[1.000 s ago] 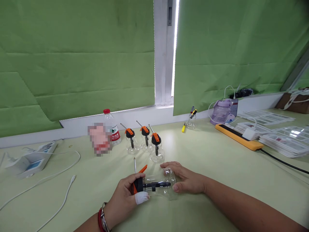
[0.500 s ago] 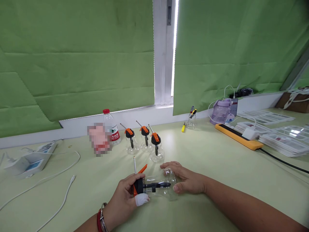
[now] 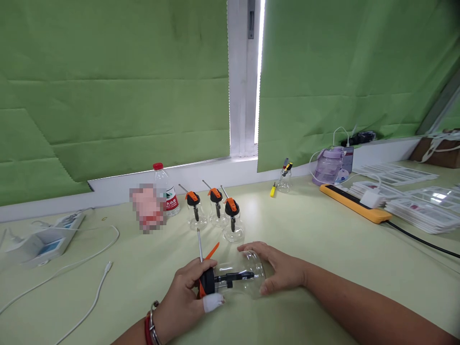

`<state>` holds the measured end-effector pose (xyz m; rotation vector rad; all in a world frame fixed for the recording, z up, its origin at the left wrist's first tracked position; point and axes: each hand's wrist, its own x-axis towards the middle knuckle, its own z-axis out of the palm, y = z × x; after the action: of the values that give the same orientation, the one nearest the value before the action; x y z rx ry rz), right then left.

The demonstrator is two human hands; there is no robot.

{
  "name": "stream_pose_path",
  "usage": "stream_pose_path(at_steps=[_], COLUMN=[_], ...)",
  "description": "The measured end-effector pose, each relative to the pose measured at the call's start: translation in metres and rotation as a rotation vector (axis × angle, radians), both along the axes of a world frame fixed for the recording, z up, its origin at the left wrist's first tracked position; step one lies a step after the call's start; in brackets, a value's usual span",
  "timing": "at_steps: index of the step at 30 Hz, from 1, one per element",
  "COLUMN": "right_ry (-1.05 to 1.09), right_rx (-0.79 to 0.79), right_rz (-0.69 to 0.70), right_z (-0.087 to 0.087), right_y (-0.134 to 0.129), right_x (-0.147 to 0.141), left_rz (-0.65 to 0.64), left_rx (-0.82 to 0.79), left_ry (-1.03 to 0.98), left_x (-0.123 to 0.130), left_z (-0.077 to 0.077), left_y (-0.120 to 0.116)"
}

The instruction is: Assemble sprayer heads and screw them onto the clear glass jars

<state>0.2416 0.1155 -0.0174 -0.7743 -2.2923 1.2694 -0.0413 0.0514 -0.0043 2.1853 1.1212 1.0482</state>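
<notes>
Low in front of me, a clear glass bottle [image 3: 240, 286] lies on its side, its black-and-orange top [image 3: 207, 281] to the left. A thin metal tube rises from that top, and a dark rod-like part runs inside the glass. My left hand [image 3: 190, 285], a white wrap on its thumb, is closed round the top. My right hand [image 3: 282, 270] cups the rounded base, with fingers on the far side and thumb on the near side. Behind them stand three upright bottles of the same kind, the nearest one [image 3: 233, 230] just beyond my hands.
Left of the standing bottles is a red-capped water bottle [image 3: 170, 196] beside a blurred pink item [image 3: 148, 208]. White cables and a power strip [image 3: 53, 239] lie at left. Screwdrivers sit in a glass [image 3: 285, 182] farther back. An orange power strip [image 3: 350, 203], purple jug [image 3: 327, 165] and stacked white frames [image 3: 422, 215] occupy the right.
The held bottle has turned slightly, with its metal tube a little higher and farther left. Both hands stay on it in nearly the same place.
</notes>
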Motion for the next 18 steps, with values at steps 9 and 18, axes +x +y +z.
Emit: stream_pose_path(at_steps=[9,18], right_ry=[0.131,-0.056], right_rx=[0.048,0.21], right_rz=[0.001,-0.066], right_z=[-0.003,-0.004], right_y=[-0.007,-0.007], right_x=[-0.008,-0.008], left_rz=[0.049,-0.252], left_rx=[-0.057,-0.022], left_ry=[-0.236,0.119], left_x=[0.006,0.006], left_z=[-0.003,0.001], left_y=[-0.017,-0.018])
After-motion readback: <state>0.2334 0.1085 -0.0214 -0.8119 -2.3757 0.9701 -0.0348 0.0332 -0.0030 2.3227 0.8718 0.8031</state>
